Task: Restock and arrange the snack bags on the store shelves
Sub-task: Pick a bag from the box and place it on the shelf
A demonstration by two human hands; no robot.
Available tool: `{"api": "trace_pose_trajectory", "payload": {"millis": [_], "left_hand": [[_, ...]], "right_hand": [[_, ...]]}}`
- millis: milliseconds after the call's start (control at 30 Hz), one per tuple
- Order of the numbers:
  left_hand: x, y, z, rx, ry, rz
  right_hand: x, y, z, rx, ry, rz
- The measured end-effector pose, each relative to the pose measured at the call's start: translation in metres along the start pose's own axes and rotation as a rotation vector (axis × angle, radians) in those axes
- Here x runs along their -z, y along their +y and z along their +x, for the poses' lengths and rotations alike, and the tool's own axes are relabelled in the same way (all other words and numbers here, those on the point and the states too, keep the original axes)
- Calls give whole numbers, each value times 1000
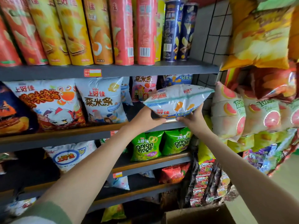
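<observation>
Head view: both hands hold one white-and-blue Oishi snack bag [176, 101] over the front edge of the middle shelf [64, 132], at that shelf's right end. The left hand [145, 118] grips the bag's near-left corner, with its fingers curled under it. The right hand [193, 120] clasps the near-right corner from below. The two hands are level and about equally near the bag, one on each side.

The bag is tipped almost flat, printed face up. Its near edge sits in the hands and its far sealed edge points inward toward the back of the shelf and slightly right. Its width runs along the shelf's front edge. I cannot tell whether its underside touches the shelf lip.

The open slot lies ahead and a little left of the hands. It is a dark gap [137, 109] between the corn-stick bag [103, 102] and the shelf's right end. A pink bag [143, 88] and a matching white-and-blue bag [178, 79] stand at the back of it.

I judge that the bag needs to be stood upright, far edge raised, and pushed straight inward. Hanging grapefruit bags [229, 110] crowd the right side, just beside the right wrist, so that hand has less room. Onion rings bags [146, 146] stand on the shelf below.
</observation>
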State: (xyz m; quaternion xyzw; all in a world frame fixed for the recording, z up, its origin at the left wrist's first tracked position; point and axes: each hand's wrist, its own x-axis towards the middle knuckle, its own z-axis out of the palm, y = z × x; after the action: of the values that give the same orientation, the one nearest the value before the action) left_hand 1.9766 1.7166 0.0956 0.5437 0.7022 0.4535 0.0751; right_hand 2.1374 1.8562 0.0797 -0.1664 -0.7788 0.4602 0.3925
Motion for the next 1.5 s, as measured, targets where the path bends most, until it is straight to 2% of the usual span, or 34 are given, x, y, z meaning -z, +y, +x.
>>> {"api": "trace_pose_trajectory", "payload": {"millis": [233,433,533,833,933,1067,1167,1267,1333,1400,1500], "left_hand": [[-17,-4,37,104,17,-17],[-29,-14,65,219,-16,-79],[-36,-14,78,222,17,-95],[-57,-6,113,140,63,-80],[-69,-10,121,162,16,-21],[-84,-20,129,189,18,83],[-87,-22,131,168,54,74],[-92,-23,121,161,71,117],[-96,-24,102,89,122,256],[-102,-31,76,-57,197,394],[-113,-49,21,-146,270,463]], "right_hand": [[-2,34,42,-75,12,73],[2,43,74,-43,-21,-26],[5,49,85,-102,-6,42],[17,64,95,-117,273,179],[19,69,99,-130,341,62],[18,70,111,-204,274,-230],[17,71,109,-182,233,-249],[9,78,94,-169,291,-295],[-3,78,77,-115,342,-408],[-19,82,55,-62,346,-516],[-49,96,14,19,197,-572]]}}
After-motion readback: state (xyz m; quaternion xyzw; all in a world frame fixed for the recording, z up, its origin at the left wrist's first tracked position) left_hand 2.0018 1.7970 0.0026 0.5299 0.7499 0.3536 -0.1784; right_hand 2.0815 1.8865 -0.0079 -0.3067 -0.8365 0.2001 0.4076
